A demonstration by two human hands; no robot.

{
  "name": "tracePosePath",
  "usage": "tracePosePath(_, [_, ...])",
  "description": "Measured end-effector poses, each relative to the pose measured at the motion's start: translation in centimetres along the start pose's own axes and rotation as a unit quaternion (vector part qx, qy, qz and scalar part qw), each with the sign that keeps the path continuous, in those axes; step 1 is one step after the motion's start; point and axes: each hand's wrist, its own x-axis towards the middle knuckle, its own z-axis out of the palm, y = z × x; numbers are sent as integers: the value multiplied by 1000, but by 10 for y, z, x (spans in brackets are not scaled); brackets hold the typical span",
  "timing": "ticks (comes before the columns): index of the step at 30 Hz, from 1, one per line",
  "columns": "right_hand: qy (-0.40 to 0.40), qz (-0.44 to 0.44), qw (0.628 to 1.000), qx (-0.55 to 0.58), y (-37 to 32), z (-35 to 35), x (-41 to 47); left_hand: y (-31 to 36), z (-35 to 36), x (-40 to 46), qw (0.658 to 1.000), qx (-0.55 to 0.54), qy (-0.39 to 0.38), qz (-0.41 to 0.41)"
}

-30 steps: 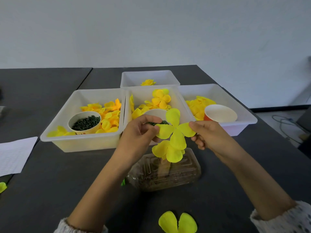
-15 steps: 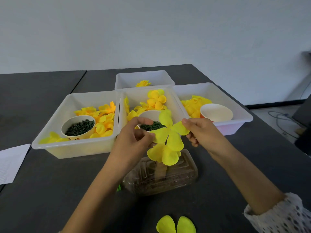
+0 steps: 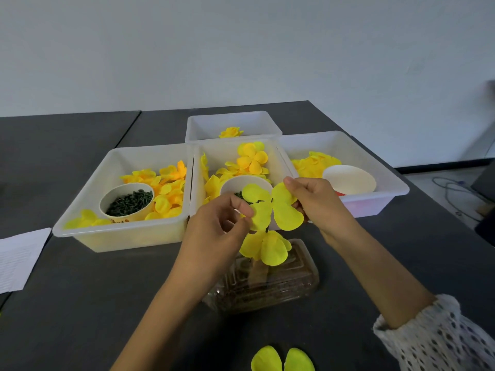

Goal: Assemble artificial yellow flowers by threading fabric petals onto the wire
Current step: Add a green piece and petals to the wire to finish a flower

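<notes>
Both hands hold a yellow fabric petal piece (image 3: 272, 207) above the table. My left hand (image 3: 219, 231) pinches its left lobe and my right hand (image 3: 318, 202) pinches its right lobe. A thin dark wire (image 3: 266, 229) passes down from the piece's middle. Lower on the wire sits a second yellow petal layer (image 3: 267, 247). Under it stands a clear plastic box (image 3: 284, 287) with a brown filling, where the wire's foot is hidden. A loose yellow petal piece (image 3: 281, 360) lies on the dark table near me.
Several white trays stand behind: a left tray (image 3: 80, 226) with petals and a cup of green bits (image 3: 128, 202), a middle tray (image 3: 227, 148) with petals and a cup, a right tray (image 3: 375, 207) with a white cup (image 3: 348, 179), a far tray (image 3: 230, 121). White paper (image 3: 18, 258) lies left.
The petal piece has been spread flat between both hands and sits a little higher on the wire. The head view shifted slightly to the right.
</notes>
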Motion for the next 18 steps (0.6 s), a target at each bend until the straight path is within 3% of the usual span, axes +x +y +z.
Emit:
tracePosePath(6, [-9, -8, 1000, -3, 4, 0, 3, -4, 2, -4, 1000, -12, -8, -27])
tracePosePath(18, [-69, 13, 995, -64, 51, 21, 4, -18, 16, -25, 993, 87, -3, -74])
